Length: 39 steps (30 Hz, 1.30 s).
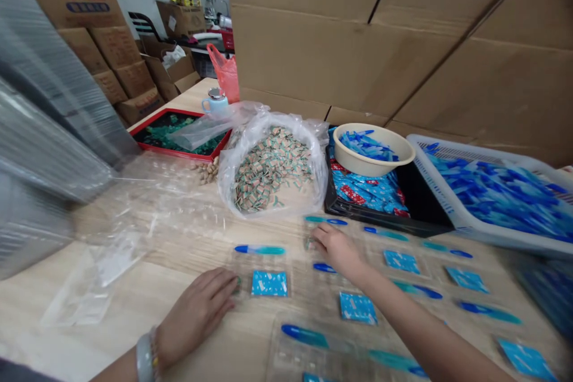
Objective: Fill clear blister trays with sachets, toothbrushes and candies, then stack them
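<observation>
The right hand reaches in over the trays with its fingers drawn together and pointing down; a small tan-and-green piece shows at their tips, though blur means I cannot tell whether it is pinched or only touched. The left hand lies palm down on the wood, fingers side by side and pointing right, a trace of green at their tips; I cannot tell whether they grip anything. Those fingertips are just beside the left edge of a clear tray, which bears a pen lying left to right, dark blue end to the left, and a light blue packet on its near side. The relation that matters most is to the loose pieces in the open plastic bag: they lie beyond both hands, ahead and to the left of the right hand, which is nearer. They look flat, squarish and tan with green edges, heaped every which way, so there is no shared long axis. Just right of the bag, a cream bowl of blue pens sits over a black crate of packets, and a white basket of more pens stands beside that.
</observation>
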{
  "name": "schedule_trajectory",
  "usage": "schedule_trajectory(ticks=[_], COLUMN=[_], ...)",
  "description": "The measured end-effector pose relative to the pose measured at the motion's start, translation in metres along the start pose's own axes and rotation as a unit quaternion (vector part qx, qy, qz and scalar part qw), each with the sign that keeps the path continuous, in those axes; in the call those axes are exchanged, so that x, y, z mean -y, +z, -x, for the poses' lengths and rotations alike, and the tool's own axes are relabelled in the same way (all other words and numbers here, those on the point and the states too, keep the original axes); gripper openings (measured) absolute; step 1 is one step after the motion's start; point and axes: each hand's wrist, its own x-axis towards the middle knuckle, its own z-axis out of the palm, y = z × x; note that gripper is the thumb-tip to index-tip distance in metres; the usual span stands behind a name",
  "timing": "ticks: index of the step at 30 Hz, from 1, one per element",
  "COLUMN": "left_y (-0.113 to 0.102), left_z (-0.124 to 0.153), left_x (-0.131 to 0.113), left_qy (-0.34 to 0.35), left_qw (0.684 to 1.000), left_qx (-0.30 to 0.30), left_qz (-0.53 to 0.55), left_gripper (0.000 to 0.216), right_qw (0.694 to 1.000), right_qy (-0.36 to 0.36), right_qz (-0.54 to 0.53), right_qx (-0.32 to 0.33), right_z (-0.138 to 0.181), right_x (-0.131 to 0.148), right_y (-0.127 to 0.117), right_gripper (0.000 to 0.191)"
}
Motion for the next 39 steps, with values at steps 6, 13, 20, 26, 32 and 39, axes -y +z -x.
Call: schedule_trajectory(ticks=[6,13,20,26,32,39], left_y=[-0.014,-0.028,0.003,0.005,0.0,-0.014], left_z=[-0.009,-0.144,-0.211,-0.201,-0.19,-0.171], left_x=[0.008,0.051,0.085,0.086,0.105,0.106], left_qy=[0.003,-0.096,-0.25,-0.239,-0.185,-0.206], left_qw=[1.0,0.991,0.967,0.971,0.979,0.975], left_qx=[-0.024,-0.043,0.016,0.012,0.021,0.045], left_qz=[0.012,0.085,-0.035,-0.008,0.078,0.066], left_gripper=[0.035,0.024,0.022,0.026,0.025,0.02], right_qw=[1.0,0.996,0.992,0.99,0.988,0.983], right_qy=[-0.018,0.04,0.023,0.052,0.009,-0.03], right_qz=[0.009,-0.019,-0.117,-0.119,-0.145,-0.17], right_qx=[-0.003,-0.078,-0.049,-0.059,-0.05,-0.055], right_z=[0.0,-0.066,-0.143,-0.174,-0.171,-0.17], right_x=[0.004,0.008,0.016,0.03,0.028,0.028], right_y=[-0.013,-0.044,0.001,0.02,0.021,0.022], right_gripper=[0.017,0.027,0.022,0.022,0.014,0.016])
